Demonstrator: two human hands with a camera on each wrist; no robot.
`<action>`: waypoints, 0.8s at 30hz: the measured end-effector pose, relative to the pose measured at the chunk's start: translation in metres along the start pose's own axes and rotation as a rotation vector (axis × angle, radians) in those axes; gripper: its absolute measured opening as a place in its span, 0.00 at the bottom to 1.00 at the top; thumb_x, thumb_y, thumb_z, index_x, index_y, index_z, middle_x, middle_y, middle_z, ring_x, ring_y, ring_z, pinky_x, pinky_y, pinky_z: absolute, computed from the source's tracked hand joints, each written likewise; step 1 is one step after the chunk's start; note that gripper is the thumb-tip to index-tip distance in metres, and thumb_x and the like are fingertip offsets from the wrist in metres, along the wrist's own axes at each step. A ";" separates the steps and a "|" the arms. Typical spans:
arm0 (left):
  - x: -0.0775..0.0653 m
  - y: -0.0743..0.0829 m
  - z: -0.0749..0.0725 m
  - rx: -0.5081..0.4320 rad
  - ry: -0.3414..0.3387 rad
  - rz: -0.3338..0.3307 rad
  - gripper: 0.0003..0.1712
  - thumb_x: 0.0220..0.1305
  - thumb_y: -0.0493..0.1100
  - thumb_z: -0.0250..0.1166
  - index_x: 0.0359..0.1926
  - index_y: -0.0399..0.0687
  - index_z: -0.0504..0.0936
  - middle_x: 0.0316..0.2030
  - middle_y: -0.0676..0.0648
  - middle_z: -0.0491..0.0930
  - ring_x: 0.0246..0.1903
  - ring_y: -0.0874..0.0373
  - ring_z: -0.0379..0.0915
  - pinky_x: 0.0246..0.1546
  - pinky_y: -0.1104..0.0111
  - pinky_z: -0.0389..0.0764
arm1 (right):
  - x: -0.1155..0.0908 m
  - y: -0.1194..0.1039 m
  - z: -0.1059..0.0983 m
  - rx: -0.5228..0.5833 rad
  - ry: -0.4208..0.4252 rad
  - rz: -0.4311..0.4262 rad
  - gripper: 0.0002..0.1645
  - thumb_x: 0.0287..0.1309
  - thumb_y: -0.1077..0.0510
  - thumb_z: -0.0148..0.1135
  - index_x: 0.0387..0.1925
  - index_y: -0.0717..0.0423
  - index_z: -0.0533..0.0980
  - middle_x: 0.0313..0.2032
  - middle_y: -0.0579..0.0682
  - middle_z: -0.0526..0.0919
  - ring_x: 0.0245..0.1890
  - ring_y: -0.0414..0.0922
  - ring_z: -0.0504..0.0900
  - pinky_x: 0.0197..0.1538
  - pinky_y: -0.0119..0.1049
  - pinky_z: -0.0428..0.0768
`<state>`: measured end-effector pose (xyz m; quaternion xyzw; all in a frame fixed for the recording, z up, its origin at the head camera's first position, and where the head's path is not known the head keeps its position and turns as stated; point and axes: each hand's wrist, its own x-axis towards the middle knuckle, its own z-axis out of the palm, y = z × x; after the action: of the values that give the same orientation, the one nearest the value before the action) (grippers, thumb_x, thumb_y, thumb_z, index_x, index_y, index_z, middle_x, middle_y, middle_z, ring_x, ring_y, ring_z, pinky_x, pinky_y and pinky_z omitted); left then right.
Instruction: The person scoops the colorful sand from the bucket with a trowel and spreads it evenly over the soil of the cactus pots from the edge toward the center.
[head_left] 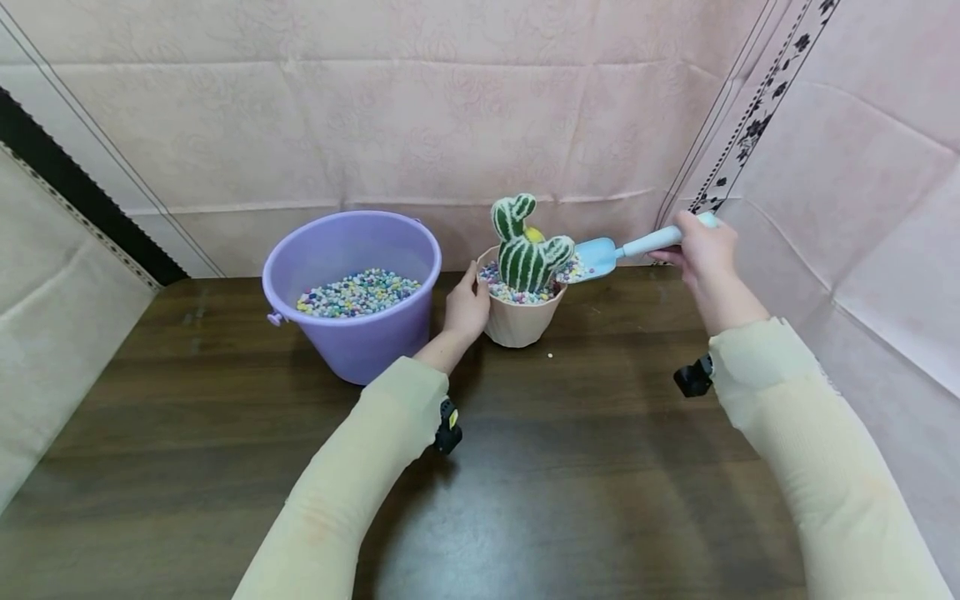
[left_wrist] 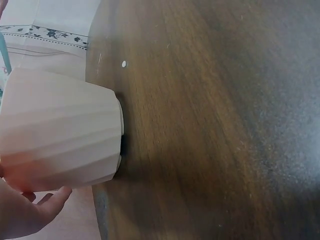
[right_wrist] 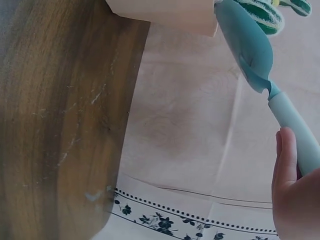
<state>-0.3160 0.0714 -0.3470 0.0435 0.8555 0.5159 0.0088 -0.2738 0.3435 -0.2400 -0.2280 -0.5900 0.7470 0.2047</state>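
In the head view a pale, ribbed flower pot (head_left: 522, 323) stands on the table, holding a green-and-white cactus (head_left: 521, 262) amid small coloured pebbles (head_left: 517, 293). My left hand (head_left: 467, 308) grips the pot's left side near the rim; the left wrist view shows its fingers (left_wrist: 55, 202) against the wall. With my right hand (head_left: 705, 250) I hold a light blue garden trowel (head_left: 597, 257) by its handle. Its blade tilts toward the pot, the tip at the right rim beside the cactus, with some pebbles on it.
A purple bucket (head_left: 352, 342) with more coloured pebbles (head_left: 360, 293) stands left of the pot. One white pebble (head_left: 550, 356) lies on the brown wooden table (head_left: 570, 467) in front of the pot. Pale patterned cloth (head_left: 450, 108) hangs behind and at both sides.
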 end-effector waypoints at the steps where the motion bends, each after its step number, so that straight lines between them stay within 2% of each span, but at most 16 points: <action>1: 0.000 0.000 0.000 0.000 0.001 0.000 0.29 0.73 0.45 0.42 0.72 0.52 0.52 0.70 0.46 0.58 0.68 0.52 0.57 0.68 0.62 0.61 | 0.000 -0.001 0.001 -0.010 0.003 -0.006 0.04 0.53 0.67 0.50 0.28 0.59 0.63 0.27 0.48 0.69 0.19 0.37 0.81 0.27 0.33 0.83; 7: -0.006 0.001 -0.001 -0.017 0.002 0.004 0.30 0.72 0.45 0.44 0.72 0.49 0.51 0.70 0.45 0.56 0.68 0.51 0.55 0.68 0.62 0.60 | -0.003 -0.004 0.008 -0.054 0.004 -0.019 0.04 0.53 0.66 0.49 0.31 0.58 0.64 0.30 0.50 0.69 0.18 0.37 0.81 0.25 0.33 0.83; 15: -0.008 0.001 0.002 -0.059 -0.002 0.009 0.31 0.71 0.45 0.45 0.72 0.47 0.51 0.70 0.44 0.57 0.68 0.51 0.56 0.67 0.61 0.61 | -0.003 -0.008 0.010 -0.064 -0.021 -0.025 0.03 0.53 0.67 0.49 0.31 0.58 0.65 0.18 0.47 0.73 0.16 0.40 0.82 0.22 0.34 0.82; 18: -0.006 0.000 0.002 -0.053 0.000 0.010 0.31 0.71 0.44 0.44 0.72 0.47 0.51 0.70 0.44 0.58 0.68 0.51 0.56 0.67 0.61 0.61 | -0.002 -0.009 0.014 -0.080 -0.026 -0.031 0.03 0.53 0.67 0.50 0.30 0.59 0.65 0.17 0.46 0.74 0.16 0.39 0.82 0.23 0.34 0.83; 24: -0.005 -0.001 0.001 -0.043 -0.005 0.010 0.31 0.71 0.44 0.43 0.72 0.48 0.51 0.70 0.44 0.58 0.68 0.51 0.56 0.68 0.61 0.61 | -0.002 -0.013 0.023 -0.136 -0.036 -0.101 0.07 0.52 0.67 0.51 0.24 0.58 0.62 0.20 0.45 0.71 0.17 0.36 0.82 0.23 0.33 0.82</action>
<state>-0.3109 0.0713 -0.3485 0.0491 0.8439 0.5341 0.0091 -0.2848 0.3271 -0.2222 -0.1981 -0.6535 0.6980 0.2157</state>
